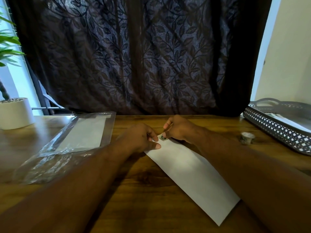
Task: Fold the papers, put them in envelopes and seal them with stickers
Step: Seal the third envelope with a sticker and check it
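The white envelope (191, 172) lies flat on the wooden table (138, 190), and its far end is right under the fingertips of both hands. A small sticker (162, 137) sits on that end, between the two thumbs. The right hand (178, 130) has its fingers curled in, and its thumb tip is down on the sticker, holding its edge. The left hand (141, 138) is curled too. Its thumb presses the envelope just on the near side of the sticker and pins that end down.

The envelope looks light and thin. It will likely bend easily and slide on the smooth wood. It is best held flat close to the sticker, not lifted by a corner. The sticker is tiny and may curl onto a finger, so it should be rubbed down from its middle.

Out past the right hand's knuckles stands a little roll of stickers (247, 138), and beyond it a grey basket (276, 130). Out past the left hand's knuckles lies a clear bag (80, 133) with more envelopes inside.
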